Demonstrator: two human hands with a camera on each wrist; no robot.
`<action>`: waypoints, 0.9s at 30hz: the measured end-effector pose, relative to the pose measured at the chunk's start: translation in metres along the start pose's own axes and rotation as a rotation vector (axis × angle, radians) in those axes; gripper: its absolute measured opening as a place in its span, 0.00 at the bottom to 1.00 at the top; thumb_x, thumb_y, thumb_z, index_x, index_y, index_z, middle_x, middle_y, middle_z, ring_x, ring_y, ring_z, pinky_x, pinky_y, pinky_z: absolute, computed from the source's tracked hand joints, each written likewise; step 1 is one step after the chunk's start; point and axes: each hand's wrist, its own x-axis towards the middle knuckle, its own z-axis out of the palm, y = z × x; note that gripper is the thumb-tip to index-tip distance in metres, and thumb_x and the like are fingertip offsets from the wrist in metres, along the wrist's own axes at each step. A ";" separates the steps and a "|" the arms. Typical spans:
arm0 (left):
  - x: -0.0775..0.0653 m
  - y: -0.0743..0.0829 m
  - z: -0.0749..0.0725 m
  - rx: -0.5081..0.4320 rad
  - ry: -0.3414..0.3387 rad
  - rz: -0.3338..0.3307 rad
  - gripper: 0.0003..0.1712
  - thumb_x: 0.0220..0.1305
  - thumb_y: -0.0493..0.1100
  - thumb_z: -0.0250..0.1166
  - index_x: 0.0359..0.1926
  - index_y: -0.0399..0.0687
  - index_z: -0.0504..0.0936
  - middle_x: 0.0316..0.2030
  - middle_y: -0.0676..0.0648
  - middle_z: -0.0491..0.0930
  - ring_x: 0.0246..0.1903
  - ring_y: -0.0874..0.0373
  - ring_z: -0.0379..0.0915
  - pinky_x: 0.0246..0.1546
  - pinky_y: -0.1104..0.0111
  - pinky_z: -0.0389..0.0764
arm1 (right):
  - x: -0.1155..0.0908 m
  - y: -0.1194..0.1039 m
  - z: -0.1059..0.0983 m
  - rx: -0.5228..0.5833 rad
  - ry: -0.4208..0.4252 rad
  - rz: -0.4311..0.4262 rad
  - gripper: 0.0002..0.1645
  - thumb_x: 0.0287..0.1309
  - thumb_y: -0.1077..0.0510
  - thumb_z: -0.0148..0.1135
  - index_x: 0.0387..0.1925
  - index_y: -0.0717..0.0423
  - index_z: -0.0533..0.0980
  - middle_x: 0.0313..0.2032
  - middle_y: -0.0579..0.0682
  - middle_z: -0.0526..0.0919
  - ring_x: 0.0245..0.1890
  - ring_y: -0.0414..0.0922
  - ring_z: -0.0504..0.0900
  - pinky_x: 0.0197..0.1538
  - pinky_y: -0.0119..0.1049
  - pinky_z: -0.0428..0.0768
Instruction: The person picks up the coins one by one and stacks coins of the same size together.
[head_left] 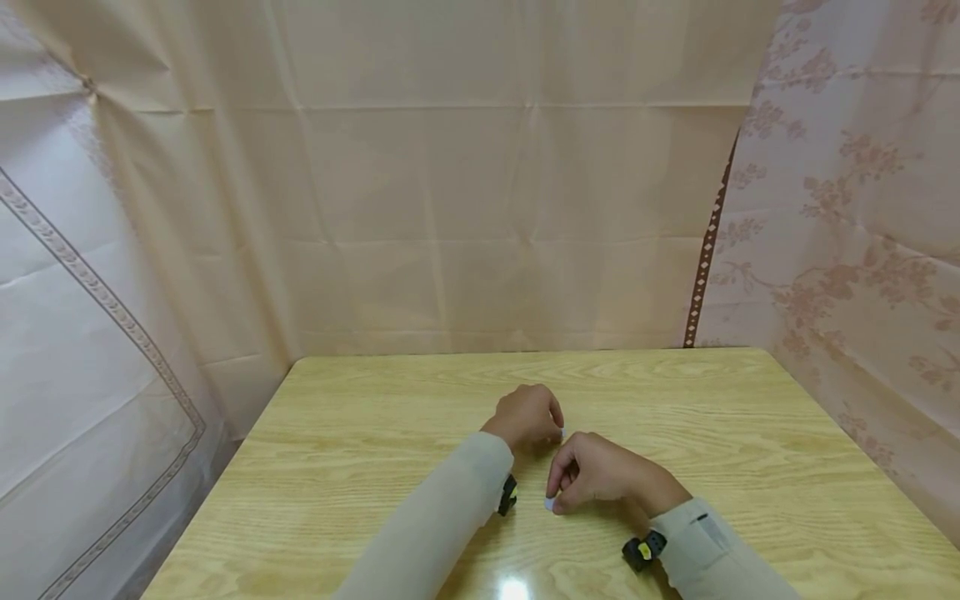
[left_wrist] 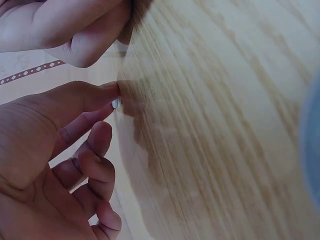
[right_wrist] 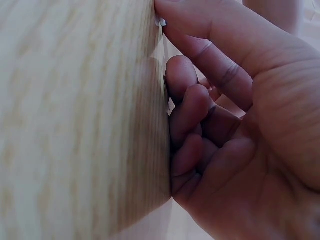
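Note:
Low over the table, my left hand (head_left: pixel 527 415) pinches a small white piece (left_wrist: pixel 115 103) between thumb and index finger, its other fingers loosely curled. Nearer to me and slightly to the right, my right hand (head_left: pixel 600 473) holds another small white piece (head_left: pixel 550 503) at the tips of thumb and index finger. In the right wrist view that white piece (right_wrist: pixel 161 22) lies close against the tabletop, and the remaining fingers are curled beside the wood. Both pieces are mostly hidden by fingertips, so their kind cannot be told. The hands are close together but apart.
The light wood-grain table (head_left: pixel 337 467) reaches back to a beige cloth (head_left: pixel 480 208). Floral cloth (head_left: pixel 862 217) hangs on the right, and pale cloth with a patterned band (head_left: pixel 97 292) on the left. Each wrist carries a small black camera (head_left: pixel 643 550).

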 end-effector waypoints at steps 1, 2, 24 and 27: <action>0.000 0.000 0.000 0.001 -0.001 0.005 0.06 0.58 0.45 0.77 0.28 0.61 0.89 0.33 0.62 0.85 0.34 0.64 0.77 0.41 0.61 0.80 | 0.000 0.000 0.000 0.001 0.000 0.000 0.07 0.49 0.60 0.81 0.30 0.48 0.88 0.25 0.47 0.87 0.21 0.34 0.75 0.26 0.28 0.74; 0.001 0.000 0.000 0.007 -0.001 0.009 0.06 0.59 0.44 0.77 0.28 0.62 0.89 0.32 0.63 0.85 0.33 0.64 0.76 0.41 0.61 0.80 | 0.000 0.000 0.000 0.002 0.001 0.000 0.07 0.49 0.60 0.81 0.30 0.47 0.88 0.25 0.47 0.87 0.21 0.34 0.75 0.26 0.28 0.74; -0.001 -0.018 -0.006 0.042 0.035 0.074 0.07 0.53 0.49 0.77 0.22 0.65 0.87 0.24 0.68 0.81 0.28 0.68 0.75 0.45 0.57 0.79 | 0.000 -0.002 0.000 -0.033 0.003 0.005 0.07 0.50 0.58 0.81 0.30 0.46 0.88 0.25 0.45 0.86 0.22 0.34 0.75 0.27 0.28 0.74; -0.005 -0.020 -0.009 0.007 0.035 0.081 0.07 0.53 0.49 0.77 0.22 0.65 0.87 0.24 0.67 0.81 0.28 0.67 0.76 0.43 0.60 0.79 | 0.000 0.000 0.000 -0.031 0.001 0.000 0.07 0.50 0.58 0.81 0.30 0.47 0.88 0.25 0.45 0.87 0.22 0.34 0.75 0.27 0.27 0.74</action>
